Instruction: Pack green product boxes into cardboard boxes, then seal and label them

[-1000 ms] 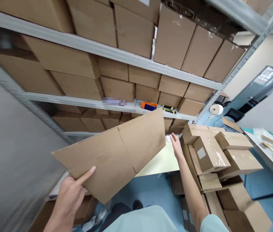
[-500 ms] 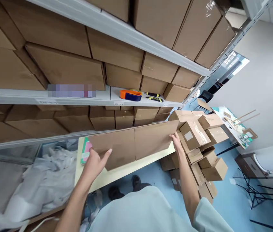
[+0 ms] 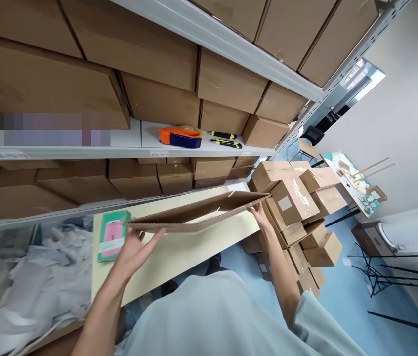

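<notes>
A cardboard box (image 3: 187, 208), partly unfolded with its bottom open, is held between my hands above the cream tabletop (image 3: 179, 252). My left hand (image 3: 135, 252) grips its left end, thumb on the near panel and fingers beneath. At the right end, my right hand (image 3: 261, 218) closes on the near corner. A slim green and pink package (image 3: 112, 236) lies on the tabletop just left of my left hand.
On the shelf ahead (image 3: 149, 129) lie an orange and blue tape dispenser (image 3: 181, 137) and two yellow-black utility knives (image 3: 226, 139). Cartons fill the shelves. Stacked cartons (image 3: 294, 202) stand on the right, with crumpled white wrapping (image 3: 46, 267) on the left.
The flat cardboard has tilted and spread into an open-sided box shape. Both hands have kept hold of its ends. The view has shifted, showing more of the green and pink package.
</notes>
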`<state>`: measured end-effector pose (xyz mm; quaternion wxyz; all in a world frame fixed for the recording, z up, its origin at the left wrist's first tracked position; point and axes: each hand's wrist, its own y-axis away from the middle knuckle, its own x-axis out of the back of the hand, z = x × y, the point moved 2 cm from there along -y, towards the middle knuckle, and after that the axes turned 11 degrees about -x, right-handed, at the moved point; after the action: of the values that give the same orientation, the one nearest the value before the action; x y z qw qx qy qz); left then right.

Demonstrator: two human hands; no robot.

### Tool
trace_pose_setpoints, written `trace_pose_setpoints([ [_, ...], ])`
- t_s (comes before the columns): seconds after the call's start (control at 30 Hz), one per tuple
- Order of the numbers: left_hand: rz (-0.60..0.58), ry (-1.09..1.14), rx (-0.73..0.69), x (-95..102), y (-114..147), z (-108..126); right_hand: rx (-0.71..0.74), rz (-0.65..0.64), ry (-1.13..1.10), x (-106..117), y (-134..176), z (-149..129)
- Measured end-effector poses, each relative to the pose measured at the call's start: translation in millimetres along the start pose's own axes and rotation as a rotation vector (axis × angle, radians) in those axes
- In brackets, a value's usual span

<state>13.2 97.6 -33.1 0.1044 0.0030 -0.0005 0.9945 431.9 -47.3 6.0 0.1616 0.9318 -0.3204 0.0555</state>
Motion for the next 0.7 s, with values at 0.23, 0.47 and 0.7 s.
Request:
trace_pose_setpoints([
  [0.23, -0.316, -0.009, -0.036, -59.6, 4.5, 3.3, -0.033, -0.377, 0.065, -33.5, -31.1, 7.8],
  [0.47, -0.050, -0.085, -0.029, -51.6, -4.4, 17.3, -0.060, -0.399, 0.157, -1.2, -46.7, -16.5],
  [0.7, 0.212, -0.128, -0.022, -34.6, 6.9, 29.3, -0.119, -0.467, 0.255, 9.1, -46.9, -42.5],
])
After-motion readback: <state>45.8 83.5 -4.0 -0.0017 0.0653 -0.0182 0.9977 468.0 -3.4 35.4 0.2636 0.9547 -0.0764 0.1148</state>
